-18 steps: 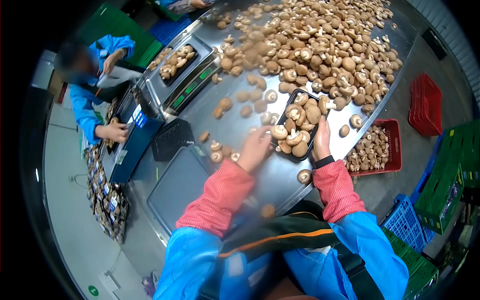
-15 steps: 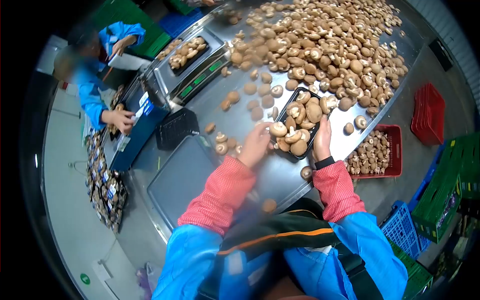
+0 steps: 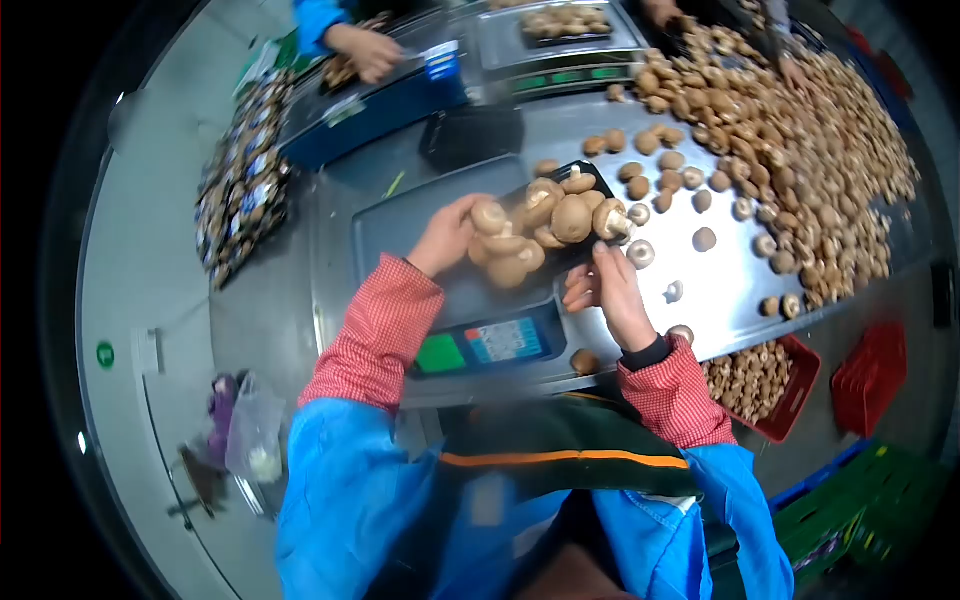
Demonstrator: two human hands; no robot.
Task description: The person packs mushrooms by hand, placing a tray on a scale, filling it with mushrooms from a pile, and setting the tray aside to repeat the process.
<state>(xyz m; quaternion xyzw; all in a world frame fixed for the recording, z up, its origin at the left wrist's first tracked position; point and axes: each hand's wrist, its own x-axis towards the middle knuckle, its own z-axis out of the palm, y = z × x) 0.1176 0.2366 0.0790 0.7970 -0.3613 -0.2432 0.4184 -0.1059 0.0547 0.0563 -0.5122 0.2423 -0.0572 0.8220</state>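
Note:
A black tray [image 3: 596, 182] heaped with brown mushrooms [image 3: 572, 218] is held between my two hands above the right part of a grey scale platform [image 3: 385, 225]. My left hand [image 3: 450, 235] grips its left end, fingers against the mushrooms there. At the lower right edge of the tray, my right hand [image 3: 608, 292] has its thumb up by a mushroom stem and its fingers curled below. Under the platform's front edge sits the scale display [image 3: 500, 342], with a green patch beside it. The tray's left end is hidden behind mushrooms and blurred.
A large mushroom pile [image 3: 800, 170] covers the table's right. A second scale [image 3: 575, 75] bears a filled tray. An empty black tray [image 3: 470, 135] lies behind the platform. A co-worker's hand [image 3: 370, 52] is at a blue machine [image 3: 380, 112]. A red crate [image 3: 790, 400] stands below the table.
The view has swung left. My hands have carried the filled tray from beside the mushroom pile leftward to the near scale, whose display now shows.

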